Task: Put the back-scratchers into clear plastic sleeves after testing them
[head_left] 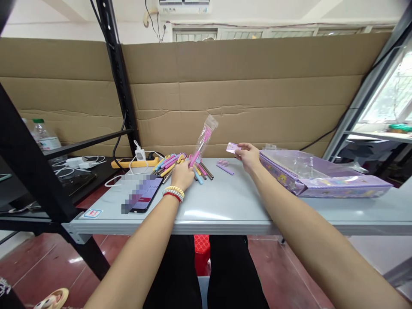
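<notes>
My left hand (183,176) is closed on a pink pen (194,158), which tilts up to the right. Clear plastic wrap (206,134) with pink bits inside extends from the pen's upper part. Beneath and around that hand lies a pile of colourful pens (170,162) on the grey table (225,206). My right hand (248,156) pinches a small pale purple card (233,148) above the table, left of a purple box (347,186). Between the hands, a purple stick (225,169) lies beside a small striped pink piece (222,162).
A phone (147,194) lies at the left front of the table. Behind it are a yellow power strip (135,163) and white cables. A black metal post (117,77) rises at the left, and cardboard (241,94) stands along the back.
</notes>
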Tool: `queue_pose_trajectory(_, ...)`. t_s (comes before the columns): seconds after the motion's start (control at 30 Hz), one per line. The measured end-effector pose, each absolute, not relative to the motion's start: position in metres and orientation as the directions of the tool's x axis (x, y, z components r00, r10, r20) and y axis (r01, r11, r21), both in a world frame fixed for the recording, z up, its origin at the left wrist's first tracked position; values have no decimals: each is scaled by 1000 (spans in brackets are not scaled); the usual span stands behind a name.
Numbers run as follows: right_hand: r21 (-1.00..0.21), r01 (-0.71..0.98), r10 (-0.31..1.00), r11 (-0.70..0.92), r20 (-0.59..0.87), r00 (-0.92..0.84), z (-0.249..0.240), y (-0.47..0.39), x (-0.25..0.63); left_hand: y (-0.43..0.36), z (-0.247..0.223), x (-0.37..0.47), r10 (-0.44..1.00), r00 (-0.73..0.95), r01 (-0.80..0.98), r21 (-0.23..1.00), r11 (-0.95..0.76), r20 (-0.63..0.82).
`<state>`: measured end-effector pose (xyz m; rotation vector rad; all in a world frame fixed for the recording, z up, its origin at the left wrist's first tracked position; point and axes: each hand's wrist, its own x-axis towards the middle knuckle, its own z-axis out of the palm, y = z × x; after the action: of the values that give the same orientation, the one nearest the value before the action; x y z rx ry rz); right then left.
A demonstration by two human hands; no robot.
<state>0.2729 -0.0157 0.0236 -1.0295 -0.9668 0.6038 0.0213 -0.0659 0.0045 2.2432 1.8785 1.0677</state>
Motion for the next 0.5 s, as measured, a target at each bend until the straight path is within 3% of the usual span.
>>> queue_pose_trajectory(0.2,-872,-272,852,408,256,456,12,-37,285,-70,5,16,865,80,864,399,-308,495)
queue_pose_trajectory(0.3,-842,-341,850,417,229,475,16,-42,292,-71,5,15,863,107,869,375,-322,493)
queue_pose_trajectory(0.5,-856,-431,842,284,8,540,23,-47,291,-68,3,15,849,176,881,305,-362,498)
